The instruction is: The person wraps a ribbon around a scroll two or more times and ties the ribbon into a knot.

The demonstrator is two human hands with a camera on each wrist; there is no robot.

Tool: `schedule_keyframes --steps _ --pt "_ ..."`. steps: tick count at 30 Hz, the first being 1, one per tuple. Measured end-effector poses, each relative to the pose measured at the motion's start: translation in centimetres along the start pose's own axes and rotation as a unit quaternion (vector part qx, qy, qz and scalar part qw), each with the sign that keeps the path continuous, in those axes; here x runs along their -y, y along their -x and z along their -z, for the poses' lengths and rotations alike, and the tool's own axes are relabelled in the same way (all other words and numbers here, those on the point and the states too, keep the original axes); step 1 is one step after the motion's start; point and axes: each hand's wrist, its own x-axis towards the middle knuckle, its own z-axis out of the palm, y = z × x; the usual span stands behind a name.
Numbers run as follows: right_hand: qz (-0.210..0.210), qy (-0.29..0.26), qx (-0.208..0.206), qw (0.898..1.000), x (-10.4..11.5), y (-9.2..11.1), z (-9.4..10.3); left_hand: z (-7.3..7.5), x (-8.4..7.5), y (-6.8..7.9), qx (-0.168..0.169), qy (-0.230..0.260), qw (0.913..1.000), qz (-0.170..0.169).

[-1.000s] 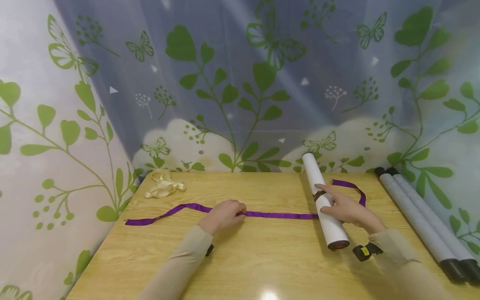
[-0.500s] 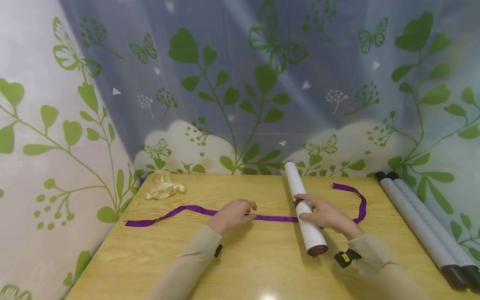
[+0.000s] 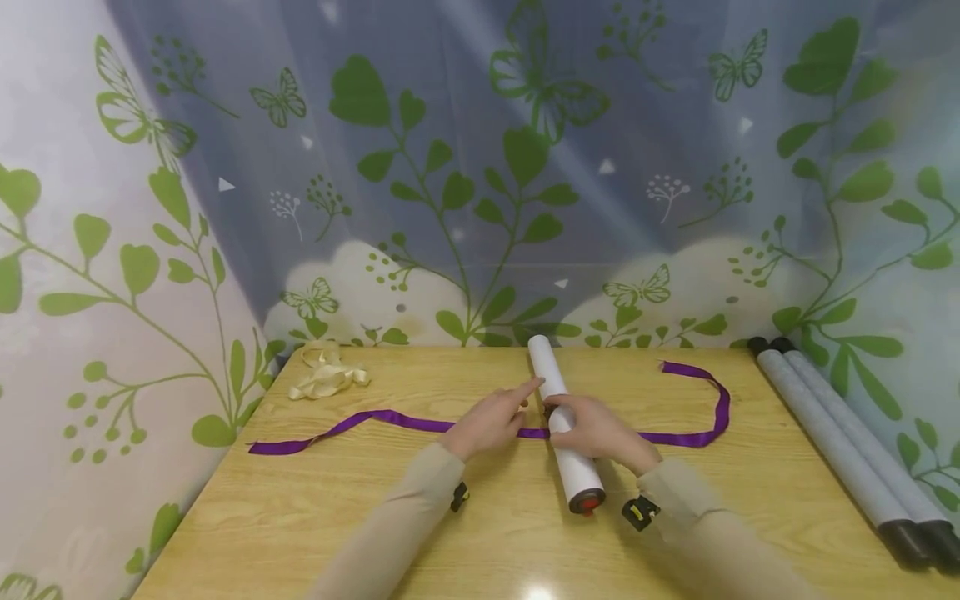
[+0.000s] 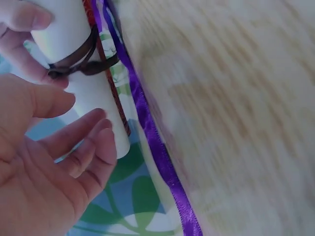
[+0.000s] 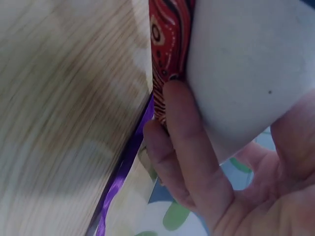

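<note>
Head: white scroll gripped by right hand across purple ribbon; ribbon could be dragged by sliding.
Left wrist: left hand loosely curved beside scroll, nothing held; brown tie could be snagged if brushed.
Right wrist: red patterned edge might be creased by squeezing.

Light-yellow wood-grain table, far edge along a blue-and-white sheet backdrop printed with green leaves and butterflies. Pinkish-white left wall covering and pale-blue right wall covering bear similar leaf prints. White glare spot, near side.
</note>
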Motion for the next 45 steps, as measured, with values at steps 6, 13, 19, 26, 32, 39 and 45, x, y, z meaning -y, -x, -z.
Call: schedule_keyframes --steps 6,13,19,26,32,39,45 --pt "0.023 0.024 -0.013 0.999 1.1 -0.9 -1.0 -0.3 0.2 -0.5 0.006 -0.016 0.9998 -0.008" --pt "-0.006 0.053 -0.011 0.999 1.2 -1.5 -2.6 -0.6 0.7 -0.7 0.017 -0.019 0.9996 -0.009" --pt "-0.021 0.059 -0.005 0.998 1.8 -1.4 -3.2 -0.6 0.9 -0.6 0.033 -0.017 0.9993 0.009" --pt "-0.019 0.055 0.019 0.998 1.5 -1.3 -3.0 -0.5 1.0 -0.7 0.043 -0.007 0.9989 0.018" --pt "-0.018 0.014 0.021 1.0 0.5 -1.4 -2.2 -0.4 0.9 -0.7 0.061 0.009 0.997 0.046" --pt "-0.012 0.039 0.019 0.999 -1.7 -1.1 -1.3 -0.2 1.1 -0.2 0.088 0.026 0.9944 0.053" --pt "-0.003 0.128 0.009 0.992 -3.6 -0.3 -0.5 0.3 1.5 0.1 0.088 -0.006 0.9951 0.046"
